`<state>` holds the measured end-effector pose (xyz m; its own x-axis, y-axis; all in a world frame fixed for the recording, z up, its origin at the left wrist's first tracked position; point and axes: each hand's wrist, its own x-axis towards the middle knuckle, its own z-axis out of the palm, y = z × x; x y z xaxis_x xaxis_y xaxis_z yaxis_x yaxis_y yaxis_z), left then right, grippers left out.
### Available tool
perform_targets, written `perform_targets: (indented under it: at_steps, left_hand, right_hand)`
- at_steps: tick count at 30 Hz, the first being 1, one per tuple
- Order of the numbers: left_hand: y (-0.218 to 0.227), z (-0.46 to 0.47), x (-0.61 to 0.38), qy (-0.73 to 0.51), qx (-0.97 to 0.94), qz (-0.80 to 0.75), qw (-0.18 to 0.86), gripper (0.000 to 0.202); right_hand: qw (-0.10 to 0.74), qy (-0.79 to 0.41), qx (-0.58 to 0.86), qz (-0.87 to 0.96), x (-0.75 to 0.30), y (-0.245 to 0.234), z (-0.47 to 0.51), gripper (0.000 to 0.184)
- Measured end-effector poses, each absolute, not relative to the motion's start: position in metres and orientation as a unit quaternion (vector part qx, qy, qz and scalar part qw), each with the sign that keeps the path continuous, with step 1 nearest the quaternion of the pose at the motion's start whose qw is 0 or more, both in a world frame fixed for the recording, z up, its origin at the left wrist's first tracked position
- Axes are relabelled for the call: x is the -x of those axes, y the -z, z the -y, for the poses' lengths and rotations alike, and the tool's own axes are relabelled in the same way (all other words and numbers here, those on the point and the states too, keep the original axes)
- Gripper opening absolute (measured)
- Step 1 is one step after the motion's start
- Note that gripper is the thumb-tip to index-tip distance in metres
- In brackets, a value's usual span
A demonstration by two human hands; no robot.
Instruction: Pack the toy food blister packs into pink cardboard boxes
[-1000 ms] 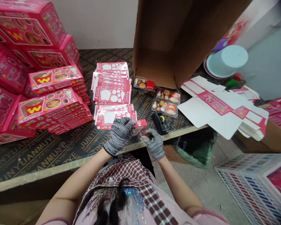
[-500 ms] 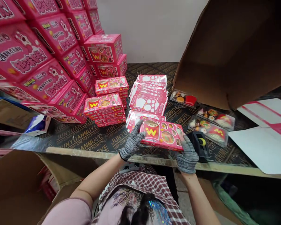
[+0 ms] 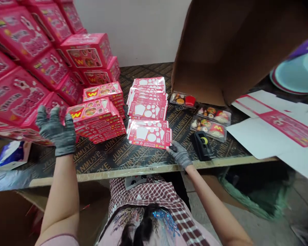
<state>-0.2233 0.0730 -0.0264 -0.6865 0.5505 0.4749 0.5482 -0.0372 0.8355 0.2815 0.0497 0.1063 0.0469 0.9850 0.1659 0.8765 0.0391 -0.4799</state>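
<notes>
My left hand, in a grey knit glove, is raised with its fingers spread and holds nothing. It is just in front of a pile of flat pink printed boxes and does not clearly touch them. My right hand, also gloved, rests at the lower right corner of a stack of flat pink-and-white die-cut cards. Its fingertips are partly hidden against that corner. A second stack of the same cards lies just behind.
Large pink boxes are piled high at the left. A black tape dispenser and several clear trays of play food lie to the right. Above them leans a brown carton. White-and-pink flat cardboard lies at the right on the dark table.
The pink box held between my hands is no longer there. My left hand has moved left and lifted, and my right hand has moved to the card stack's corner. The view has shifted slightly.
</notes>
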Motion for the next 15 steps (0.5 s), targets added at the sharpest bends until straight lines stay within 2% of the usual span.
perform_targets:
  at_steps: [2,5,7,8,10,12,15]
  left_hand:
    - [0.011,-0.075,0.182,-0.623,-0.438,-0.646,-0.052,0.039]
    - [-0.004,-0.089,0.092,-0.603,-0.606,-0.514,0.071,0.032]
    - [-0.004,-0.107,0.032,-0.493,-0.733,-0.432,0.184,0.029]
    - [-0.001,-0.116,0.006,-0.422,-0.772,-0.416,0.231,0.033]
    - [0.009,-0.133,-0.033,-0.319,-0.796,-0.417,0.299,0.059]
    - [0.021,-0.143,-0.056,-0.288,-0.796,-0.420,0.326,0.082]
    - [0.037,-0.146,-0.070,-0.296,-0.788,-0.419,0.341,0.094]
  right_hand:
    - [0.291,-0.207,0.717,0.599,-0.273,-0.109,-0.066,0.047]
    - [0.387,-0.271,0.734,0.488,-0.263,-0.118,-0.100,0.041]
    - [0.413,-0.273,0.740,0.455,-0.260,-0.124,-0.120,0.038]
    - [0.417,-0.274,0.743,0.446,-0.259,-0.126,-0.128,0.037]
    - [0.425,-0.284,0.745,0.428,-0.258,-0.129,-0.138,0.037]
    - [0.433,-0.288,0.744,0.421,-0.257,-0.129,-0.142,0.039]
    - [0.449,-0.264,0.740,0.426,-0.252,-0.122,-0.141,0.046]
